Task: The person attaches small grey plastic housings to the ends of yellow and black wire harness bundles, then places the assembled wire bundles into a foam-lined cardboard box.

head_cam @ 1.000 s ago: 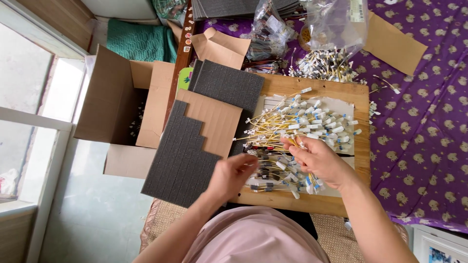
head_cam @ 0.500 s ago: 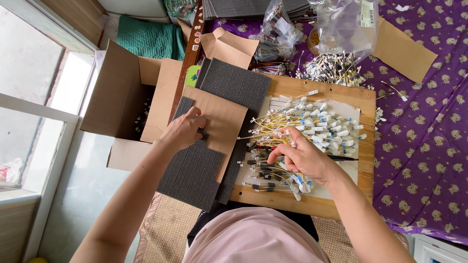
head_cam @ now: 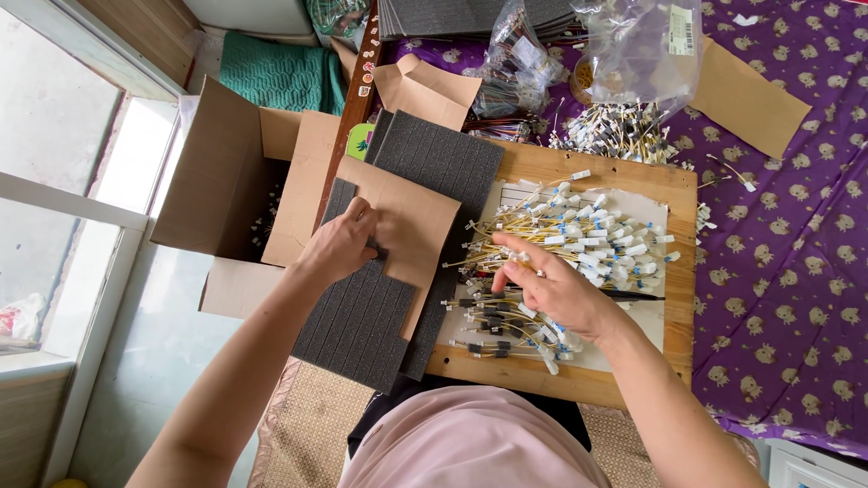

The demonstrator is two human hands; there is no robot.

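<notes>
Left hand [head_cam: 342,244] on grey foam sheet [head_cam: 357,321], brown cardboard box [head_cam: 226,181]

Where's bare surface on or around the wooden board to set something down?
Free: the purple cloth right of the wooden board, and the board's bare right and bottom strips. Crowded: the board's middle under the wire pile, where the right hand rests; the left side under foam sheets and the left hand.

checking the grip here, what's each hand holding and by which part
The left hand pinches the dark grey foam sheet near its upper edge. The right hand rests on the wire harnesses; whether it grips any cannot be told.
</notes>
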